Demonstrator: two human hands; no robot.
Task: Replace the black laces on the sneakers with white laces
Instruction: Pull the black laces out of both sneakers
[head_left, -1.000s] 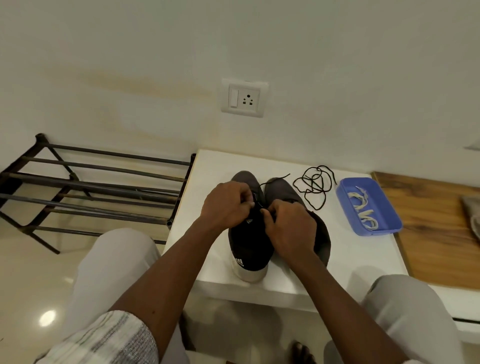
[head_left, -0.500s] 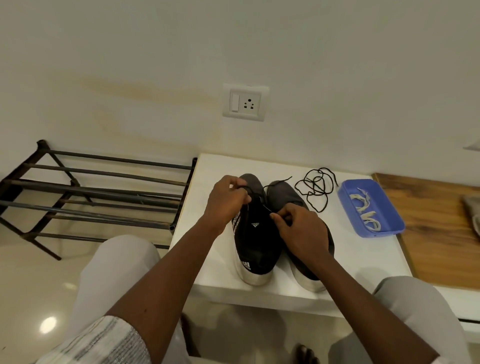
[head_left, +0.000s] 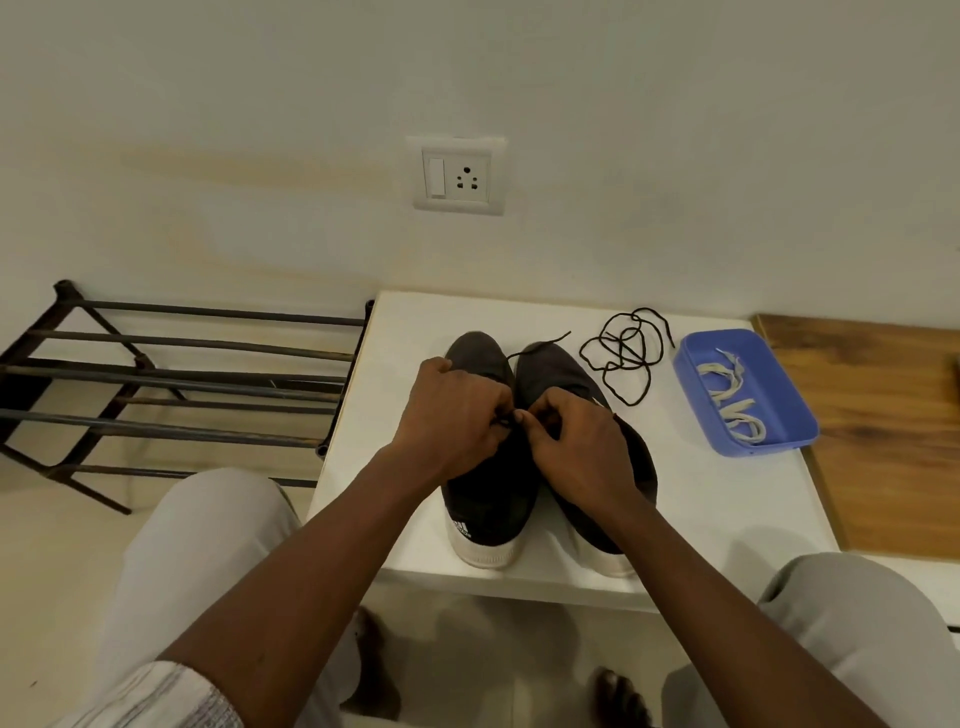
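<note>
White table (head_left: 727, 493) under wall socket (head_left: 458, 175); L hand (head_left: 457, 415), R hand (head_left: 584, 441) pinch black lace (head_left: 504, 423).

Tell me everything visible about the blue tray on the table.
The blue tray is a shallow rectangular dish with rounded corners and low walls, plastic by its look. It sits flat at the right edge of the white table, next to the wooden surface. It holds loosely coiled white laces.
</note>
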